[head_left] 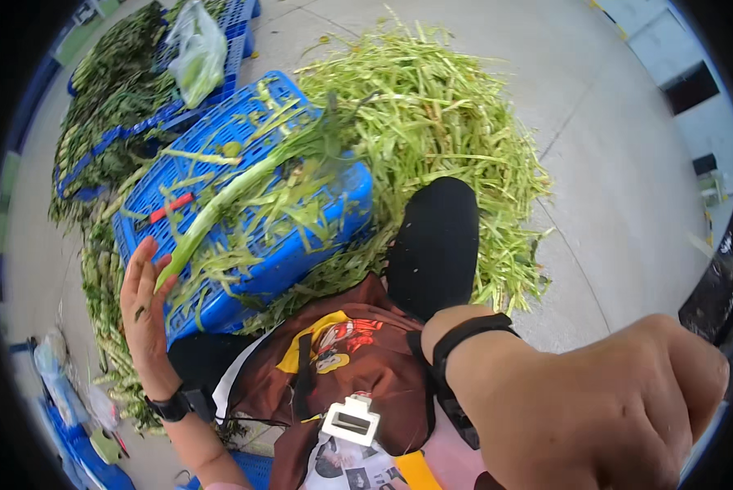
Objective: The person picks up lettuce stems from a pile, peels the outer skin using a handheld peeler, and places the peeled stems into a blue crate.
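A long pale-green stem lettuce stalk (234, 189) slants across an upturned blue plastic crate (244, 282), its leafy tip pointing away from me. My left hand (144, 306), at the crate's near left side, has the stalk's lower end between thumb and fingers; the other fingers are fairly straight. Green peel strips (289, 220) litter the crate top. Among them lies a narrow red object (171, 207), perhaps a tool handle. My right hand (603, 396) is raised close to the camera at lower right, curled into a fist with its back showing. Its fingertips and anything inside are hidden.
A big heap of peelings (432, 106) covers the floor beyond my black-clad knee (436, 241). Leafy stalks (109, 114) are piled on blue pallets at far left, beside a clear plastic bag (197, 57). More stalks (105, 302) lie left of the crate. A brown apron (358, 327) covers my lap.
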The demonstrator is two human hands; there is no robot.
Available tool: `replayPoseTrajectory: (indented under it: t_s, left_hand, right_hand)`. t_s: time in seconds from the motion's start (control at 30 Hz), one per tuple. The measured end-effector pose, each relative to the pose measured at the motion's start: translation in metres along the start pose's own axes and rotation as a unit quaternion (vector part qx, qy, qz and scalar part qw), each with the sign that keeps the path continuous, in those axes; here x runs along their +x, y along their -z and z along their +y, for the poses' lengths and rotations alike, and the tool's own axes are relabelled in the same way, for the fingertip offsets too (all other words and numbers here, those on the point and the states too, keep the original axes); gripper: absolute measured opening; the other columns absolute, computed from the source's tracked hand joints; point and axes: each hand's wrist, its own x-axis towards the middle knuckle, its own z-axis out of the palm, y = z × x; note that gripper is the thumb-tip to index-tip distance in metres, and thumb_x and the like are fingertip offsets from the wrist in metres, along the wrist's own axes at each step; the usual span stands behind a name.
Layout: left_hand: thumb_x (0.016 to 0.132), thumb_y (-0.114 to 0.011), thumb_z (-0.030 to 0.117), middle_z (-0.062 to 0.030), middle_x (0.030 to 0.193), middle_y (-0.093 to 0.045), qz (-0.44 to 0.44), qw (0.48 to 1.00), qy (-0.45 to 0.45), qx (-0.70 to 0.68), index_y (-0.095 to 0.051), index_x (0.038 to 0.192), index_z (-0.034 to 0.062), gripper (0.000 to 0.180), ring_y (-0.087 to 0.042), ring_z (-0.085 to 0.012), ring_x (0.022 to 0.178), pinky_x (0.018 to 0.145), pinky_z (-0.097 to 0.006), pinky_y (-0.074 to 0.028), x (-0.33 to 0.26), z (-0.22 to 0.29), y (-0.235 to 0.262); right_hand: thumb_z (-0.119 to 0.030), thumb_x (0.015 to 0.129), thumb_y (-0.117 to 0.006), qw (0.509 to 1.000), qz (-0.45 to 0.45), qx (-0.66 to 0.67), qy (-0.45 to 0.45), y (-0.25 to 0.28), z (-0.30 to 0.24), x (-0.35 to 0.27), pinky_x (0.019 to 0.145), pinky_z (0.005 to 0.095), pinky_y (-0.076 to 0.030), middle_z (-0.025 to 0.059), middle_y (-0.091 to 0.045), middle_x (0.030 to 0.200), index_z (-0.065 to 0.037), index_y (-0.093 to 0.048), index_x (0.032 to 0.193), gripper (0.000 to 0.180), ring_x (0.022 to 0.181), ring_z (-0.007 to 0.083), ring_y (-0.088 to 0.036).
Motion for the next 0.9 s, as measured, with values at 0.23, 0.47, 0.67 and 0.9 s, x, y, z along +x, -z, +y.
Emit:
replayPoseTrajectory:
  t_s: [0.23,0.47,0.67,0.9]
  left_hand:
    - [0.086,-0.066,0.018,-0.0158,0.127,-0.057,0.002,0.859,-0.140,0.492,-0.052,0.132,0.0043,0.050,-0.056,-0.0297,0.114,0.096,-0.038,-0.044,0.067,-0.056,0.048]
    - [0.073,-0.076,0.011,-0.0213,0.118,-0.062,-0.128,0.809,0.018,0.573,-0.055,0.127,0.0011,0.059,-0.059,-0.0349,0.111,0.094,-0.039,-0.046,0.100,-0.078,0.052]
    - [0.068,-0.080,0.013,-0.0188,0.107,-0.066,-0.166,0.801,-0.031,0.575,-0.058,0.119,0.0003,0.057,-0.063,-0.0356,0.101,0.087,-0.040,-0.048,0.095,-0.074,0.046]
    - [0.082,-0.070,0.020,-0.0093,0.085,-0.062,-0.192,0.873,0.000,0.448,-0.058,0.111,-0.0022,0.038,-0.055,-0.0200,0.075,0.069,-0.032,-0.044,0.072,-0.065,0.050]
  right_hand:
    - [-0.018,0.091,-0.061,0.998,-0.019,-0.056,0.034,-0.011,-0.020,0.007,0.067,0.0422,-0.039,0.0037,-0.060,0.065,-0.012,-0.051,0.083,0.014,0.061,0.0199,-0.060]
    - [-0.017,0.091,-0.061,0.998,0.017,-0.055,-0.007,-0.007,-0.005,-0.002,0.063,0.0401,-0.040,0.0039,-0.060,0.065,-0.011,-0.051,0.084,0.014,0.059,0.0194,-0.059]
    - [-0.017,0.091,-0.061,0.998,0.016,-0.066,0.013,-0.006,-0.012,-0.001,0.060,0.0384,-0.040,0.0042,-0.060,0.065,-0.011,-0.051,0.084,0.013,0.057,0.0190,-0.059]
    - [-0.016,0.091,-0.061,0.994,0.002,-0.094,0.054,-0.008,-0.028,-0.001,0.057,0.0363,-0.040,0.0044,-0.060,0.065,-0.010,-0.051,0.085,0.013,0.056,0.0185,-0.058]
